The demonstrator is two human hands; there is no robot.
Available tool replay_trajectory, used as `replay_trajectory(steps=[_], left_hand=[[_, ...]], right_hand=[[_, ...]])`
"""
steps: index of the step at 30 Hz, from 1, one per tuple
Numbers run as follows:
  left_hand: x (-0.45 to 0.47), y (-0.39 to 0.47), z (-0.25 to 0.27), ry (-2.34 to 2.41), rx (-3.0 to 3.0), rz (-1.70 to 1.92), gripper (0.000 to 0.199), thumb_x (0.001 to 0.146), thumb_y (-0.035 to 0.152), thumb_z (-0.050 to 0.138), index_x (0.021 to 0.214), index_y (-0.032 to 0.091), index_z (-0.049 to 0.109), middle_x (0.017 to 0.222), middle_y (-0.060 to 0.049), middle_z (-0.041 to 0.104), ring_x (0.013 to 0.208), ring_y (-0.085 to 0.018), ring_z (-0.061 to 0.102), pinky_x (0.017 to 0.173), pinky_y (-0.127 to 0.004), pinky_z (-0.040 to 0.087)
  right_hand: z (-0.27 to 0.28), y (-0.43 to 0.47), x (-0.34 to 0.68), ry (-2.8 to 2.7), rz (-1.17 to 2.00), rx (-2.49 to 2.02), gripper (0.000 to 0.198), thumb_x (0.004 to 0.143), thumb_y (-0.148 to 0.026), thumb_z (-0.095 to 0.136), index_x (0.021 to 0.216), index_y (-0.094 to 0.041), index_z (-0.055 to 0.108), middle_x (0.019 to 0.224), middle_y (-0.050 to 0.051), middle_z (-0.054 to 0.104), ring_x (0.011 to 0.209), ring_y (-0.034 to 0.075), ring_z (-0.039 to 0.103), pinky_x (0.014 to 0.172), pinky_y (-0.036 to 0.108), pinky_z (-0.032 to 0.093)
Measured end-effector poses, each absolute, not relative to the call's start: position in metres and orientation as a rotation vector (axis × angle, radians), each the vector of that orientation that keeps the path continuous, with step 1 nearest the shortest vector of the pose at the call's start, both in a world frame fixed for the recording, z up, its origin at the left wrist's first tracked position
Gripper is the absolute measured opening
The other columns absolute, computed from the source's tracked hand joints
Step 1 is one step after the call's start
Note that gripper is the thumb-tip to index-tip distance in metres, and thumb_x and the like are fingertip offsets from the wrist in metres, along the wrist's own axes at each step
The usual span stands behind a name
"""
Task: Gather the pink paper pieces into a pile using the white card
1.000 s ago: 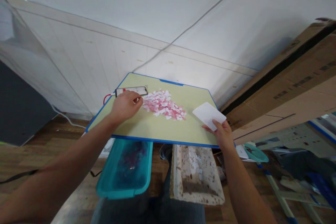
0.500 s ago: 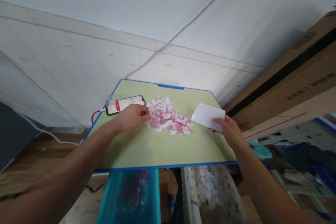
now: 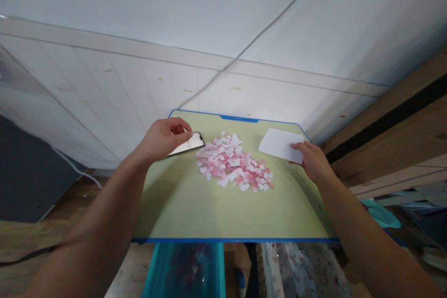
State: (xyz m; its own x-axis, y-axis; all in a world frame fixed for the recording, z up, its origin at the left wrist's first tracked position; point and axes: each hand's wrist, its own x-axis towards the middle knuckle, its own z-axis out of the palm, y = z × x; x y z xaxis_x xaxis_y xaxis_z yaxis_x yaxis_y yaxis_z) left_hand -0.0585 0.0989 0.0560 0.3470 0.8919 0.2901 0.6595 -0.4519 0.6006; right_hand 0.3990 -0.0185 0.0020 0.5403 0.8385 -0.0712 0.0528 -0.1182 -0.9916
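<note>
Phone (image 3: 190, 143) half-hides behind your left hand (image 3: 161, 138), unreadable; can't tell if that's holding anything; right hand (image 3: 312, 157) pinches white card (image 3: 279, 143).

Pale yellow-green bench (image 3: 223, 219), blue-edged. Pink-and-white scraps (image 3: 233, 163) between left grip (image 3: 165, 138) and right grip (image 3: 312, 160). White card (image 3: 278, 143) in right grip. Black-rimmed phone (image 3: 194, 141) by left grip. Teal bin (image 3: 220, 272).

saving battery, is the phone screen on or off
On: the visible part of the phone screen is bright, with small dark marks; the left hand hides the rest.
</note>
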Motion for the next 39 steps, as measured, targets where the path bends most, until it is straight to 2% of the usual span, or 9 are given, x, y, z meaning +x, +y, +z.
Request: replay_trajectory(steps=[2, 3, 6, 10, 17, 23, 32, 39], left_hand=[[-0.070, 0.113, 0.046, 1.488, 2.362, 0.877, 0.044, 0.078, 0.053, 0.068, 0.110, 0.024, 0.073, 0.100, -0.005, 0.071, 0.092, -0.023, 0.066, 0.083, -0.036, 0.053], [-0.073, 0.119, 0.039, 1.528, 2.431, 0.852, 0.048, 0.076, 0.055, 0.069, 0.114, 0.026, 0.072, 0.112, -0.007, 0.070, 0.106, -0.026, 0.063, 0.094, -0.039, 0.051], [-0.074, 0.130, 0.020, 1.637, 2.549, 0.604, 0.060, 0.076, 0.062, 0.069, 0.127, 0.030, 0.068, 0.133, -0.007, 0.061, 0.125, -0.032, 0.054, 0.107, -0.044, 0.044], [-0.068, 0.132, 0.006, 1.667, 2.604, 0.360, 0.069, 0.071, 0.067, 0.071, 0.132, 0.034, 0.065, 0.136, -0.007, 0.061, 0.125, -0.035, 0.054, 0.105, -0.047, 0.045], [-0.061, 0.130, 0.003, 1.697, 2.585, 0.350, 0.060, 0.071, 0.063, 0.072, 0.123, 0.032, 0.069, 0.124, -0.009, 0.066, 0.116, -0.036, 0.059, 0.092, -0.047, 0.049], [-0.053, 0.127, 0.003, 1.738, 2.628, 0.414, 0.063, 0.070, 0.065, 0.072, 0.120, 0.027, 0.070, 0.124, -0.013, 0.065, 0.114, -0.036, 0.059, 0.096, -0.050, 0.046], [-0.054, 0.117, 0.012, 1.711, 2.565, 0.352, 0.065, 0.074, 0.065, 0.066, 0.129, 0.031, 0.066, 0.131, -0.011, 0.063, 0.123, -0.035, 0.055, 0.102, -0.050, 0.042], [-0.048, 0.110, 0.013, 1.567, 2.607, 0.516, 0.062, 0.079, 0.058, 0.065, 0.136, 0.032, 0.061, 0.136, -0.009, 0.061, 0.125, -0.032, 0.054, 0.108, -0.047, 0.039]], right_hand=[[0.001, -0.010, 0.393, -0.787, 0.790, -1.534, 0.029, 0.069, -0.034, 0.076, 0.094, -0.021, 0.076, 0.078, 0.003, 0.071, 0.059, 0.018, 0.060, 0.046, 0.029, 0.052], [-0.001, -0.008, 0.391, -0.787, 0.792, -1.524, 0.028, 0.069, -0.033, 0.076, 0.094, -0.020, 0.075, 0.077, 0.003, 0.071, 0.059, 0.018, 0.060, 0.046, 0.029, 0.052], [-0.007, -0.011, 0.390, -0.789, 0.810, -1.520, 0.027, 0.067, -0.033, 0.076, 0.091, -0.020, 0.075, 0.076, 0.003, 0.071, 0.059, 0.018, 0.061, 0.046, 0.028, 0.052], [-0.015, -0.018, 0.399, -0.768, 0.780, -1.537, 0.026, 0.066, -0.033, 0.074, 0.090, -0.021, 0.076, 0.075, 0.002, 0.070, 0.057, 0.018, 0.060, 0.045, 0.028, 0.051], [-0.017, -0.018, 0.398, -0.766, 0.749, -1.533, 0.020, 0.066, -0.031, 0.073, 0.083, -0.021, 0.074, 0.072, 0.001, 0.071, 0.059, 0.018, 0.061, 0.047, 0.026, 0.046], [-0.017, -0.018, 0.395, -0.762, 0.754, -1.528, 0.020, 0.067, -0.028, 0.072, 0.085, -0.022, 0.076, 0.076, 0.001, 0.075, 0.062, 0.019, 0.063, 0.051, 0.027, 0.046], [-0.010, -0.006, 0.389, -0.876, 0.818, -1.538, 0.032, 0.072, -0.034, 0.076, 0.100, -0.018, 0.076, 0.083, 0.003, 0.076, 0.061, 0.017, 0.065, 0.052, 0.027, 0.052], [-0.004, 0.056, 0.371, -0.936, 0.892, -1.573, 0.026, 0.075, -0.026, 0.075, 0.099, -0.015, 0.074, 0.092, 0.008, 0.078, 0.071, 0.019, 0.070, 0.060, 0.029, 0.058]])
